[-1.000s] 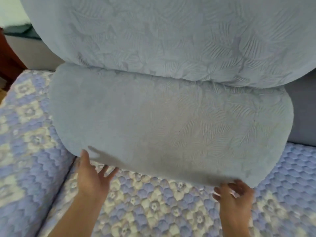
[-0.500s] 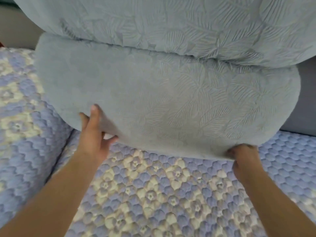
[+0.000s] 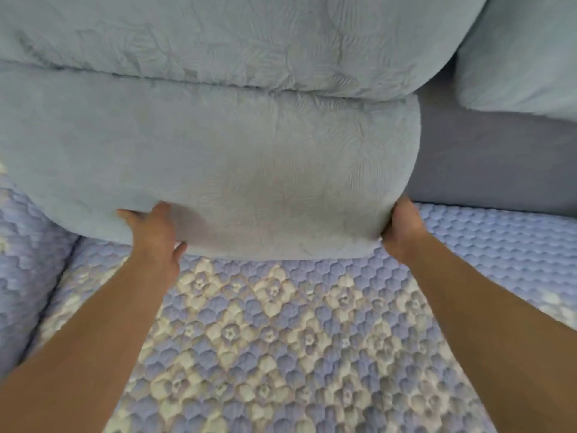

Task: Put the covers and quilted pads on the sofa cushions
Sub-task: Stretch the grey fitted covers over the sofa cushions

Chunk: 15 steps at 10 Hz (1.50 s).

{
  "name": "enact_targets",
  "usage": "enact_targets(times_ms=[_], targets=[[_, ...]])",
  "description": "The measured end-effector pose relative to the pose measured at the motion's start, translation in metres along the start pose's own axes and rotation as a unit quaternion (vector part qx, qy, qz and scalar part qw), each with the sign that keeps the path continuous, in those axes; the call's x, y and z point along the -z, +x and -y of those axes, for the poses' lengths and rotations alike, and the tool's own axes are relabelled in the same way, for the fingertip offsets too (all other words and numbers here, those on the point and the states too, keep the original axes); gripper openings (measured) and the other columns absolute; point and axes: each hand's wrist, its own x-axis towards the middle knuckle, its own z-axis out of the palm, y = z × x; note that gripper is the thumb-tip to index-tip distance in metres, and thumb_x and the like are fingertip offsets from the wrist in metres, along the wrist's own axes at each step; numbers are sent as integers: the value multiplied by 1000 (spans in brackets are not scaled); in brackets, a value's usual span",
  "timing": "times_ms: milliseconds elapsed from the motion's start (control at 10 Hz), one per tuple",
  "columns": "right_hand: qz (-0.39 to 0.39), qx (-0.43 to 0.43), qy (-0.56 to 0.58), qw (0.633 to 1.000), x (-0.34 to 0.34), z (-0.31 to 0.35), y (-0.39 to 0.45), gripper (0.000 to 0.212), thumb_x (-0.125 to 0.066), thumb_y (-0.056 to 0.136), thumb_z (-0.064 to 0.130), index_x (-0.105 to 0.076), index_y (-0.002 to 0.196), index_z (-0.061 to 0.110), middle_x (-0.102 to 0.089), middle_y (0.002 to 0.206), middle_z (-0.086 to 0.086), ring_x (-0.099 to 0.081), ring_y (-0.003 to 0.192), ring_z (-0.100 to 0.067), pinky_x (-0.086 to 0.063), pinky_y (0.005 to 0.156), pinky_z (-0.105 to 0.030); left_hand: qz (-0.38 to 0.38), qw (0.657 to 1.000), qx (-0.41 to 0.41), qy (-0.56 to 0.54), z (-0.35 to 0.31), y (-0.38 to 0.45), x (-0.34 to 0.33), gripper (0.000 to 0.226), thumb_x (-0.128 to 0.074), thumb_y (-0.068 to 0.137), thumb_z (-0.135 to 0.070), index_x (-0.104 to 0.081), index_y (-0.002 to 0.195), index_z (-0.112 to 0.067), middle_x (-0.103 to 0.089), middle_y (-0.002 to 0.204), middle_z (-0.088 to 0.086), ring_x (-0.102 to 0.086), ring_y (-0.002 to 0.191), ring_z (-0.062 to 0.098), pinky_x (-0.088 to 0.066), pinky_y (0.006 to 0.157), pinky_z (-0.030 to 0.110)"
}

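A grey-blue sofa cushion (image 3: 249, 157) with a pressed leaf pattern stands on its long edge at the back of the seat. A second, matching cushion (image 3: 218, 35) lies on top of it. My left hand (image 3: 150, 232) presses flat against the lower cushion's front face near its bottom edge, fingers straight and pointing up-left. My right hand (image 3: 402, 229) grips the cushion's lower right corner, with its fingers hidden behind it. A blue quilted pad (image 3: 281, 339) with cream flowers covers the seat under both arms.
A third grey-blue cushion (image 3: 524, 57) sits at the upper right. Below it the plain grey-purple sofa back (image 3: 484, 157) shows. Another quilted seat pad (image 3: 28, 260) lies to the left, across a seam.
Both hands have reached farther forward with the lower cushion, which now stands deeper on the seat. My right hand has shifted from under the bottom edge to the right corner.
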Motion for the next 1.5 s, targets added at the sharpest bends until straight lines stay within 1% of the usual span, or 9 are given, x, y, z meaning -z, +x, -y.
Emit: enact_targets(times_ms=[100, 200, 300, 500, 600, 700, 1000, 1200, 1500], targets=[[18, -30, -40, 999, 4, 16, -14, 47, -35, 106, 49, -55, 138, 21, -57, 139, 6, -52, 125, -15, -34, 108, -37, -80, 994, 18, 76, 1, -20, -10, 40, -49, 95, -42, -44, 134, -35, -51, 135, -9, -51, 110, 16, -43, 105, 44], [64, -38, -49, 996, 14, 18, -50, 34, -41, 106, 29, -52, 137, 23, -55, 137, 4, -51, 122, -16, -40, 107, -39, 78, 969, 87, 219, 25, -95, -46, 20, -49, 101, -31, -48, 121, -29, -53, 105, -1, -51, 95, 23, -43, 93, 42], [124, -21, -78, 989, 22, 25, -72, 46, -46, 102, 19, -44, 147, 29, -54, 131, 5, -53, 120, -19, -45, 102, -41, 309, 889, 59, 332, 33, -194, -80, 32, -54, 103, -29, -52, 134, -30, -56, 121, 2, -54, 112, 25, -41, 91, 35], [173, -108, -216, 955, 177, 21, -179, 42, -52, 102, 16, -48, 144, 12, -59, 132, -15, -60, 122, -34, -52, 88, -33, 320, 776, -28, 543, 48, -353, -116, 30, -70, 89, -30, -71, 115, -15, -70, 112, 12, -67, 103, 36, -51, 91, 43], [103, -168, -272, 942, 297, 16, -223, 38, -46, 101, 5, -51, 138, -5, -58, 134, -25, -58, 122, -39, -51, 101, -44, 360, 795, 83, 482, 39, -473, -129, 34, -74, 72, -28, -69, 103, -15, -69, 100, 10, -68, 89, 29, -47, 77, 35], [-11, -168, -241, 956, 413, 3, -268, 32, -47, 100, 9, -58, 128, -4, -63, 115, -18, -63, 103, -30, -51, 102, -46, 384, 798, 53, 460, 62, -542, -151, 18, -64, 95, -16, -67, 110, -8, -68, 101, 14, -64, 85, 30, -44, 78, 37], [-245, -270, 121, 923, 613, -136, -523, 23, -46, 100, 12, -51, 78, 14, -60, 69, -3, -58, 53, -16, -46, 51, -22, 507, 700, 68, 499, 166, -721, -145, 18, -54, 102, -17, -63, 116, -9, -67, 91, 11, -62, 71, 24, -42, 64, 29], [-344, -332, 164, 863, 685, -243, -660, 8, -59, 79, 8, -57, 85, 4, -59, 79, -12, -54, 58, -22, -44, 52, -28, 557, 599, 68, 571, 188, -822, -134, 20, -56, 101, -20, -63, 114, -7, -70, 92, 10, -64, 68, 22, -44, 65, 29], [-385, -306, 222, 842, 871, -275, -633, 10, -42, 94, 3, -48, 88, 9, -47, 84, -12, -55, 62, -22, -38, 55, -25, 581, 652, -15, 487, 239, -993, -262, 16, -53, 103, -15, -68, 107, -10, -72, 97, 14, -67, 84, 30, -51, 77, 37]])
